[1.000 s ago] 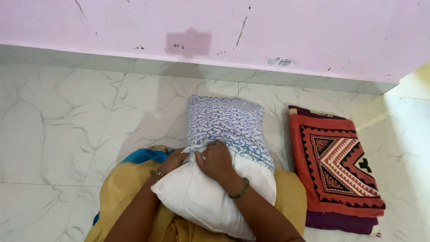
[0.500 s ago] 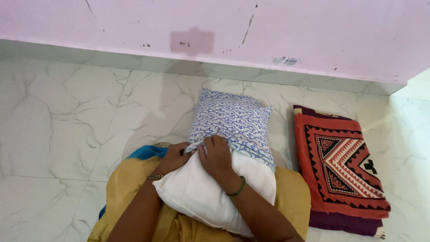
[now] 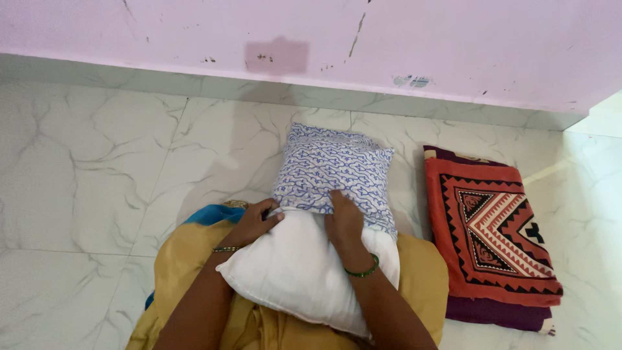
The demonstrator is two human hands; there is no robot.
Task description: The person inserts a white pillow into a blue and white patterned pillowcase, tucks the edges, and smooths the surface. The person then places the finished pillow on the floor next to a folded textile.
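A white marble-tiled floor (image 3: 84,168) is bounded at the far edge by a scuffed pink wall (image 3: 453,45), and a folded red patterned blanket (image 3: 495,236) is laid near the right edge of the floor. A white pillow (image 3: 291,272) is propped on a yellow-clad lap, its far half sheathed in a blue-patterned pillowcase (image 3: 334,168). The case's open hem is pinched shut in the left hand (image 3: 254,223) and pressed by the flattened right hand (image 3: 345,223), apparently so the cloth is kept taut against the filling.
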